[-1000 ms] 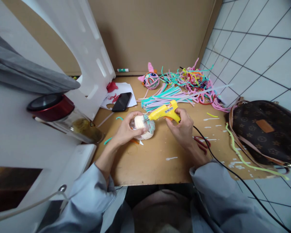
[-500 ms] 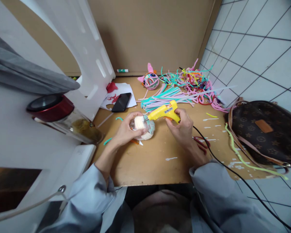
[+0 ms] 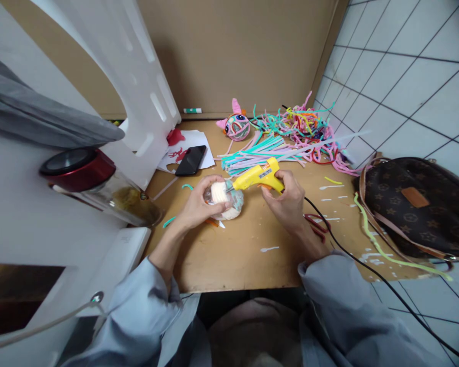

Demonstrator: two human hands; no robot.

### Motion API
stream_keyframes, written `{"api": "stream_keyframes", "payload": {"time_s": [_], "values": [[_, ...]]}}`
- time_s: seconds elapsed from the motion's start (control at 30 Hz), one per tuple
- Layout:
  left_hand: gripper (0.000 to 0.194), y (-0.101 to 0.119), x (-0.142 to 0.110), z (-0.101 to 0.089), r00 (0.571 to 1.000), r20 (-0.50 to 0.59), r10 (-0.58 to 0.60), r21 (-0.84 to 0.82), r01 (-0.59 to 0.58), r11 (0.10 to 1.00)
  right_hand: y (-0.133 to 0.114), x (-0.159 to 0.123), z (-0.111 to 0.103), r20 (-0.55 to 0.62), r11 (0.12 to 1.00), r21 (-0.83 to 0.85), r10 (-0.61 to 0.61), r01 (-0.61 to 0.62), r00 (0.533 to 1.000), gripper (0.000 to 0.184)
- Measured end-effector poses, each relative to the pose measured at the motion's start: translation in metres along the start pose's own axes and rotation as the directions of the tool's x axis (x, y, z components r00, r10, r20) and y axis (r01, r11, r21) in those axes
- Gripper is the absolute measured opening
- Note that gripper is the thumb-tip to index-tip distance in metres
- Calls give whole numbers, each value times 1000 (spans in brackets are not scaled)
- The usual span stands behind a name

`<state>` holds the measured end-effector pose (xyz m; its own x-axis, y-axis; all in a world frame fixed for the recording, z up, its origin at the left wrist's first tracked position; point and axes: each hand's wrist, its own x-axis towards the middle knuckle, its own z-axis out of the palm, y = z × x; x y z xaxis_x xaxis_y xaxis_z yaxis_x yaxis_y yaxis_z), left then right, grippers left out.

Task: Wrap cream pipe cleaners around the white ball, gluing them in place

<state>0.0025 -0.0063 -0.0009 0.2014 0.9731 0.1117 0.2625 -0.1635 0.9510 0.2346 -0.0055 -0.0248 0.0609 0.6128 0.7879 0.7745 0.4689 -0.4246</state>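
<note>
My left hand [image 3: 199, 204] is closed around a clear ball [image 3: 235, 208] partly wrapped in white and pale teal fuzzy stems. In my right hand [image 3: 288, 201] is a yellow hot glue gun [image 3: 258, 176], one finger near its orange trigger. The gun's nozzle points left and meets the upper side of the ball; whether glue is coming out is too small to see. A clear glue stick [image 3: 340, 138] seems to stick out behind the gun. Red-handled scissors [image 3: 316, 227] lie partly hidden by my right forearm.
Pipe cleaners [image 3: 262, 155] and a tangled heap [image 3: 309, 125] lie at the back, beside a decorated ball [image 3: 237, 126]. A phone [image 3: 191, 160] rests on paper. A glass bottle [image 3: 126, 199] stands left, a brown handbag [image 3: 416, 204] right. A black cord [image 3: 352, 262] trails from the gun.
Both hands, the ball and the glue gun hold almost the same positions. The whole view has shifted very slightly.
</note>
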Motion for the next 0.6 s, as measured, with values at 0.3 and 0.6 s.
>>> {"api": "stream_keyframes", "payload": {"time_s": [0.3, 0.6], "values": [[61, 3, -1, 0, 1000, 2, 6, 25, -6, 1000, 0, 0, 1, -35, 999, 10, -37, 37, 999, 19], [64, 0, 1, 0, 1000, -1, 6, 32, -6, 999, 1, 1, 0, -34, 999, -11, -35, 34, 999, 18]]}}
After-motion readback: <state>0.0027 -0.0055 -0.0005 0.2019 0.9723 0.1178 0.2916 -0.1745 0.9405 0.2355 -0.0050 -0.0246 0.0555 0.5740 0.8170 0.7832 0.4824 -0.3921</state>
